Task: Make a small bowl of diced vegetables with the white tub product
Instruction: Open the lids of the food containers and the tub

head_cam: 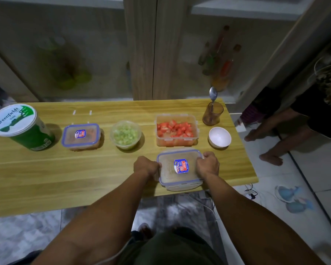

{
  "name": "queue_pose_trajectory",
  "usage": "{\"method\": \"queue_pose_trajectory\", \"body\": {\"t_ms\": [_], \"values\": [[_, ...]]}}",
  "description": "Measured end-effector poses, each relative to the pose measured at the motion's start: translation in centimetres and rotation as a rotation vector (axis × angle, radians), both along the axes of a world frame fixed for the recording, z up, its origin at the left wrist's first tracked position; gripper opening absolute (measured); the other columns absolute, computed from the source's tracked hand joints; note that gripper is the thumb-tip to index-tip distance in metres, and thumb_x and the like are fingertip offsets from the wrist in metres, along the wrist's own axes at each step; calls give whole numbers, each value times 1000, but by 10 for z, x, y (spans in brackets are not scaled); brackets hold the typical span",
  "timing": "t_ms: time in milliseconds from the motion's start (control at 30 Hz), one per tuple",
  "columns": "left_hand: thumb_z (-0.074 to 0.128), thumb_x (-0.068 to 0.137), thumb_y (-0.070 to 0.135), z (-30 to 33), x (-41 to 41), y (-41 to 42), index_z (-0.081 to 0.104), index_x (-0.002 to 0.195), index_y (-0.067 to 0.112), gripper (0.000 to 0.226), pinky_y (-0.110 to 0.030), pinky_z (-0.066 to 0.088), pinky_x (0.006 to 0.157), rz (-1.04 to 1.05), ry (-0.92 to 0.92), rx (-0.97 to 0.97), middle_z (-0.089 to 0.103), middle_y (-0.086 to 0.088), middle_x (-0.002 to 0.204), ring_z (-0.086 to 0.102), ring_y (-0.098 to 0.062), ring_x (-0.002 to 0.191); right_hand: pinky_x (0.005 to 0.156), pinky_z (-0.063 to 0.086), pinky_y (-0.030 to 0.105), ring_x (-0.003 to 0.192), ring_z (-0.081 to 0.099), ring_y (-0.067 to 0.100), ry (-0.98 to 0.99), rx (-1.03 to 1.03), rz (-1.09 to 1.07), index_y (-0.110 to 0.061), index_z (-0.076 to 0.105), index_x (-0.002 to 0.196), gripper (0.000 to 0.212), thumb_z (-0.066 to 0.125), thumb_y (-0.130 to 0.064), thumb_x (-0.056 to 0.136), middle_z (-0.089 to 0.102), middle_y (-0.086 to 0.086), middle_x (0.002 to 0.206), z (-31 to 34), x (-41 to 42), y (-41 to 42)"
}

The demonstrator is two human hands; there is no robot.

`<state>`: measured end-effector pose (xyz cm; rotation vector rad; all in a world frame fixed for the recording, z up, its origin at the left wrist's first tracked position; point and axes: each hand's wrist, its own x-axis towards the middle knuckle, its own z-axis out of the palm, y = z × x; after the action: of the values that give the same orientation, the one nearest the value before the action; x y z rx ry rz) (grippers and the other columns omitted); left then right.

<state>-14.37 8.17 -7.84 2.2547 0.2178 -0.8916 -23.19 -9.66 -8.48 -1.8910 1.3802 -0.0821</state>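
Left hand [146,166] and right hand [208,163] gripping the two short sides of a clear lid [180,167], fingers curled over its edges, lid sitting near the worktop [69,176] front edge, opened tomato container [176,129] just beyond the fingers, small white bowl [219,137] beyond the right hand, white tub [21,126] standing far left.

wooden table [46,169] | cables [251,191] on floor | bystander's bare feet [270,159]

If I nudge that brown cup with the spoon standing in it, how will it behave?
The brown cup is tall and narrow, and the spoon sticks out well above its rim, so it probably tips easily. It looks like thin translucent plastic, likely light and apt to slide on the smooth table. It stands near the far right corner, so a push could send it off.
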Motion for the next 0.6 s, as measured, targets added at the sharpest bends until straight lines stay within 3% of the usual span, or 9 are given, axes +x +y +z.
{"method": "queue_pose_trajectory", "body": {"t_ms": [67,333,433,500,600], "values": [[71,82,30,-1,-3,-6,65,73,3,29,-28,41,65,-11,-12,12,73,-18,93,69,-30,92,97,44,35,121,54,35,19,4,20,-10,56,129,40,57,-16,89,58,15,132,-2,1,-4],[71,81,33,0,-3,-29,64,113,0,47,-31,46,79,3,-25,43,67,-18,118,63,-34,109,93,47,36,118,55,35,95,-25,103,-13,59,125,38,59,-18,87,61,13,128,-2,9,-15],[68,84,19,10,4,-38,42,142,2,67,-33,41,103,80,-76,-78,51,-15,144,50,-31,131,92,46,35,116,58,33,12,-14,143,-22,62,124,37,57,-19,87,64,8,126,6,21,-17],[67,82,9,14,11,-44,29,151,5,79,-37,39,110,149,-68,-242,41,-12,152,43,-30,137,92,48,36,110,61,33,-75,51,160,-24,66,118,33,52,-19,89,67,8,121,12,32,-18],[60,78,-6,17,20,-52,55,133,9,58,-34,47,96,218,-34,-435,62,-7,128,55,-32,123,92,51,40,103,63,36,-132,104,152,-19,69,110,30,45,-23,92,70,10,114,17,46,-21]]}}
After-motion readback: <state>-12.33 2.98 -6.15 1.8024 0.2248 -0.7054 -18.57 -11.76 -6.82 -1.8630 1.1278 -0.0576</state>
